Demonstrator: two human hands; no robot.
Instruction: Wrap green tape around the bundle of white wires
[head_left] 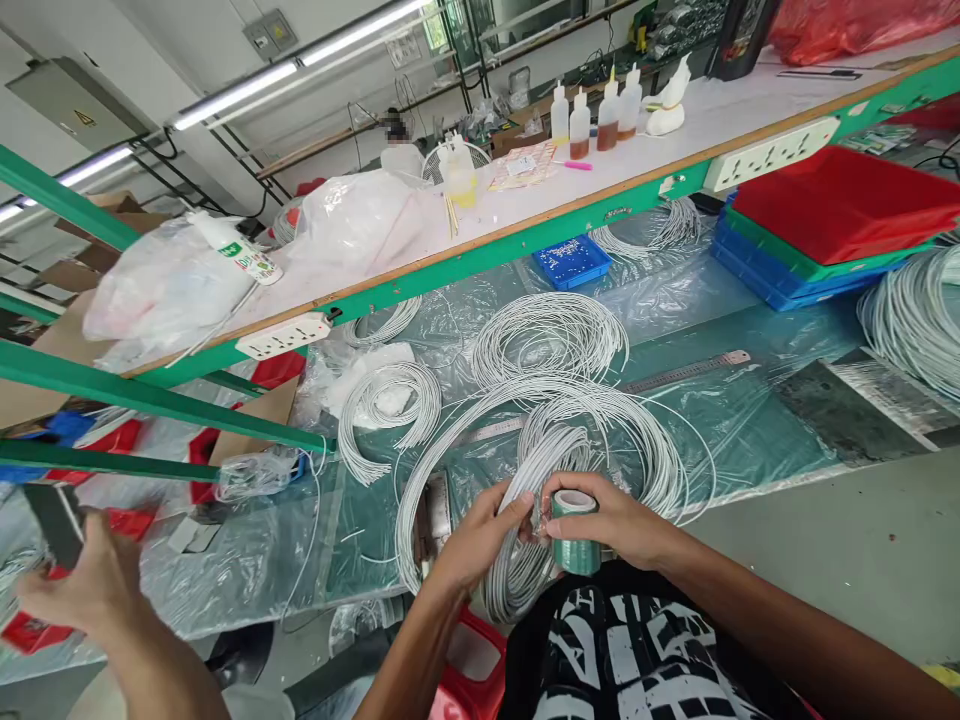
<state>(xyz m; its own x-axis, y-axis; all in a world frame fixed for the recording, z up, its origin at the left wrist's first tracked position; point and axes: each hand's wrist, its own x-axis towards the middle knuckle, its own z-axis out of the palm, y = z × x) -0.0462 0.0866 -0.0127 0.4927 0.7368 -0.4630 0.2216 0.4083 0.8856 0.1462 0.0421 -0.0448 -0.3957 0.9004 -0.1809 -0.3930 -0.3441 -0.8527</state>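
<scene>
Right hand [626,525] low centre of frame, fingers closed round green tape roll [576,530]. Left hand [480,540] just beside, pinching white wire coil [540,500] against roll. More coils [551,340] spread above on plastic-covered green bench [750,420]. Steel ruler [686,372] right of centre. Shelf [525,215] above, bottles [592,115], strip lights. Another person's hand [90,585] lower left.

Green tape, white wire, on your bench

You have a green tape roll [575,545], white wire coils [551,340], a blue tray [571,262], red lid [847,205], and black-and-white patterned shirt [637,650].
</scene>
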